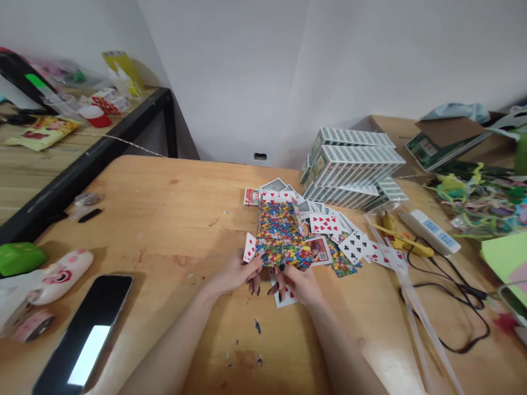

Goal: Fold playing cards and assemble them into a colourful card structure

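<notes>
A box-like piece made of multicoloured patterned cards [278, 219] sits in the middle of the table, with a row of red hearts along its far edge. My left hand [242, 272] pinches the left corner of its near edge, thumb on top and fingers curled below. At the same edge, farther right, my right hand [300, 282] is closed in a similar pinch. Under my right hand lies a playing card [287, 296], partly hidden. A diamond card [250, 247] stands out on the left. Fanned playing cards [325, 224] spread to the right, with a clubs card [354, 247] among them.
Striped card boxes [356, 164] are stacked at the back right. A yellow glue gun [405, 238], clear glue sticks [415, 307], a power strip [430, 230] and a black cable [469, 345] lie right. A phone [88, 329] and a white toy [61, 277] are left.
</notes>
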Motion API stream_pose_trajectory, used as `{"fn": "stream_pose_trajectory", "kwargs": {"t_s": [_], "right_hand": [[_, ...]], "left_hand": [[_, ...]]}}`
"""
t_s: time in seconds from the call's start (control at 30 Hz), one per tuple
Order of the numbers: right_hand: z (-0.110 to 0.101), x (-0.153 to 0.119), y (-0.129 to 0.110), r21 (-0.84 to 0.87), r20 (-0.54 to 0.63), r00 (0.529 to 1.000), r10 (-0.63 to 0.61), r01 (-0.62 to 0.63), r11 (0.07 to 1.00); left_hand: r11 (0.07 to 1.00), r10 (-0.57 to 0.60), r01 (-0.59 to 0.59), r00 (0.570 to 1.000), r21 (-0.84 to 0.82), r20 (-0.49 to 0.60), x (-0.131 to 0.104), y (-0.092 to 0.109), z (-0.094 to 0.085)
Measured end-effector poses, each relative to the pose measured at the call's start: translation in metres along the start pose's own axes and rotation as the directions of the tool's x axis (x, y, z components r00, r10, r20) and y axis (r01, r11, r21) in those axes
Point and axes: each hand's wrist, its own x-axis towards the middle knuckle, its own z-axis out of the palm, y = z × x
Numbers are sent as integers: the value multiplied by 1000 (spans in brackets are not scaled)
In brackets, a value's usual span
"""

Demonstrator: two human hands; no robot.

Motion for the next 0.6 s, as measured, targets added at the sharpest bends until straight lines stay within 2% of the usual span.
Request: {"fn": "stream_pose_trajectory", "kwargs": {"t_s": [0.33, 0.5, 0.6], "right_hand": [[-2, 1, -1, -7, 32, 999, 6, -6, 1000], [1, 6, -2, -63, -28, 1000, 10, -11, 998], [3, 7, -3, -67, -21, 1000, -9, 8, 998]], "left_hand": [[1000, -22, 22, 1000, -4, -8, 0, 3, -1], [999, -37, 37, 999, -16, -4, -3, 7, 0], [998, -54, 53, 998, -44, -15, -4, 9, 2]]}}
